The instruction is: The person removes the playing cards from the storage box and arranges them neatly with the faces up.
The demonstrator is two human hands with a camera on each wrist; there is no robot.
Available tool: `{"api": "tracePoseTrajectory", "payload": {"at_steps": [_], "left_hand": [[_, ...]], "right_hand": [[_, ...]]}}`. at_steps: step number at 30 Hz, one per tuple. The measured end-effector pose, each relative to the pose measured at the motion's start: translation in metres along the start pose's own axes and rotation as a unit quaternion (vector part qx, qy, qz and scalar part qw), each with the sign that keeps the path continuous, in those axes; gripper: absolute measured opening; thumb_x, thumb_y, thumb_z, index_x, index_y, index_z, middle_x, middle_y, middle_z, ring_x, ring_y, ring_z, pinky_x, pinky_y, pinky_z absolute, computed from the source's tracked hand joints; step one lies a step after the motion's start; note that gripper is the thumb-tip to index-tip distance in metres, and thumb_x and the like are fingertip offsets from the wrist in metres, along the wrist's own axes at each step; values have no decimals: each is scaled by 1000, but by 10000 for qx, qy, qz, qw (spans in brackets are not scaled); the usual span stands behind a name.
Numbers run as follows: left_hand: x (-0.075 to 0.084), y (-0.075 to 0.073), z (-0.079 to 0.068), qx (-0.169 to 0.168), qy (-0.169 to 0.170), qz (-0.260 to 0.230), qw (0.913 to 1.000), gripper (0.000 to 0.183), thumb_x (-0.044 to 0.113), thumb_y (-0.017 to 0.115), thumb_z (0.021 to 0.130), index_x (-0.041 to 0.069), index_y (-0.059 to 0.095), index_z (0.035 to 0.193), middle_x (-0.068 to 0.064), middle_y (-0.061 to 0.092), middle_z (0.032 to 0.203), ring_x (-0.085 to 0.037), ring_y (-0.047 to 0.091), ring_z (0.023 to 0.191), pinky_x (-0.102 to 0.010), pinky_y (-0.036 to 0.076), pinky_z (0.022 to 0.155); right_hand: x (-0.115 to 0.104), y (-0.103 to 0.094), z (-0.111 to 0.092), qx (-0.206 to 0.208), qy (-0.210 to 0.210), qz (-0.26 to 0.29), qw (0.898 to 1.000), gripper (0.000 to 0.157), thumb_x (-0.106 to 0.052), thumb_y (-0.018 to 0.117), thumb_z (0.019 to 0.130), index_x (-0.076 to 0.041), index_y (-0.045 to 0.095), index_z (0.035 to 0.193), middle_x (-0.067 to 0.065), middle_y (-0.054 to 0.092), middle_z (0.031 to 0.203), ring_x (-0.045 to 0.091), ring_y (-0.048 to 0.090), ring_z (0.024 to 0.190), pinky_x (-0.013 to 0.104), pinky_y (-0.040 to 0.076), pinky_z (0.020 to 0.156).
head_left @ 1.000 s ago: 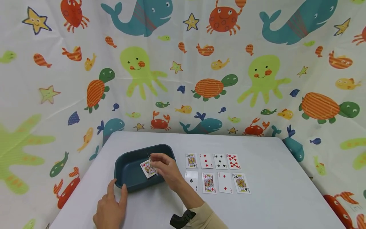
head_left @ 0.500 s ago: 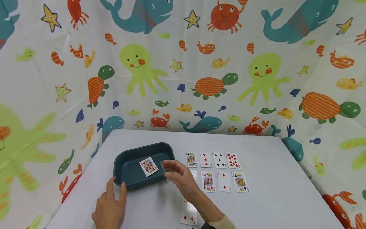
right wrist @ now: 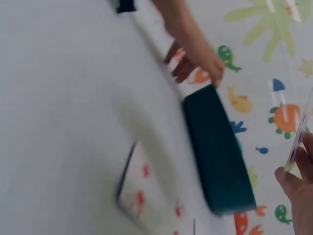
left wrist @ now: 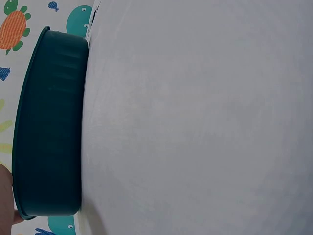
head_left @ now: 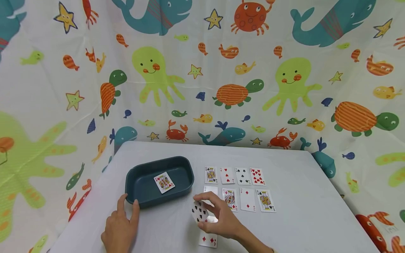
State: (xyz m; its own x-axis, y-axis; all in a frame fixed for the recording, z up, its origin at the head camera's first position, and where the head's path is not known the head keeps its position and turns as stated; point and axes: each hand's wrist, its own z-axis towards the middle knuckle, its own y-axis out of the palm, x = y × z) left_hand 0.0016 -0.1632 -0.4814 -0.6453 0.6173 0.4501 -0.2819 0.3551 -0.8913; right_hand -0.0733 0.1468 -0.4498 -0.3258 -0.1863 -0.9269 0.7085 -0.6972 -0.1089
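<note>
My right hand (head_left: 221,219) pinches a playing card (head_left: 199,212) with black pips between thumb and fingers, held tilted above the table. In the right wrist view this card (right wrist: 300,129) appears nearly edge-on. Below the hand lies a red diamond card (head_left: 208,240), partly covered by it. My left hand (head_left: 120,226) touches the near left corner of a dark teal plastic tray (head_left: 164,200) with its fingertips. Inside the tray, a king of hearts card (head_left: 164,182) lies face up. In the left wrist view the tray's side wall (left wrist: 51,122) fills the left.
Two rows of face-up cards lie right of the tray, among them a red ten (head_left: 257,176), a two of diamonds (head_left: 248,199) and a king of spades (head_left: 266,201). My right hand partly hides the near row. A sea-animal cloth (head_left: 196,70) hangs behind the white table (head_left: 303,225).
My right hand has moved from over the tray toward me and right, carrying the card, whose face has turned into view. The left hand has stayed at the tray's corner.
</note>
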Motion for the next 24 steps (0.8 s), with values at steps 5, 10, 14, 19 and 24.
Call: {"api": "tracePoseTrajectory", "payload": {"at_steps": [5, 10, 14, 19, 24], "left_hand": [[2, -2, 0, -101, -34, 23, 9999, 69, 61, 44, 102, 17, 31, 153, -31, 61, 107, -50, 57, 100, -70, 48, 79], [3, -3, 0, -107, -24, 47, 9999, 69, 60, 44, 103, 16, 30, 154, -32, 61, 108, -50, 57, 101, -69, 48, 79], [2, -2, 0, -72, 16, 11, 10000, 68, 61, 42, 103, 17, 30, 153, -31, 61, 107, -50, 57, 101, -70, 48, 80], [2, -1, 1, -54, 48, -6, 10000, 68, 61, 42, 103, 17, 30, 153, -31, 61, 107, -51, 57, 102, -71, 48, 80], [2, 0, 0, -46, 40, 5, 10000, 68, 62, 41, 103, 17, 31, 153, -31, 62, 107, -51, 57, 102, -71, 48, 80]], "right_hand": [[0, -16, -26, -498, -583, -1626, 9837, 58, -11, 81, 83, -15, 56, 135, 6, 59, 134, 18, 59, 123, 32, 50, 104], [1, -35, -45, -1098, -966, -2832, 9478, 62, -17, 84, 78, -18, 57, 134, -2, 58, 133, 13, 57, 122, 23, 52, 90], [4, -50, -56, -1670, -1009, -3228, 9262, 59, -22, 84, 81, -16, 57, 134, -4, 53, 132, 9, 52, 120, 18, 49, 92], [10, -68, -64, -2268, -1150, -3777, 8903, 60, -26, 85, 80, -15, 57, 132, -3, 51, 133, 8, 48, 125, 19, 43, 103], [14, -81, -64, -2737, -932, -4043, 8677, 63, -26, 84, 79, -19, 56, 135, -5, 49, 134, 5, 48, 123, 16, 41, 103]]}}
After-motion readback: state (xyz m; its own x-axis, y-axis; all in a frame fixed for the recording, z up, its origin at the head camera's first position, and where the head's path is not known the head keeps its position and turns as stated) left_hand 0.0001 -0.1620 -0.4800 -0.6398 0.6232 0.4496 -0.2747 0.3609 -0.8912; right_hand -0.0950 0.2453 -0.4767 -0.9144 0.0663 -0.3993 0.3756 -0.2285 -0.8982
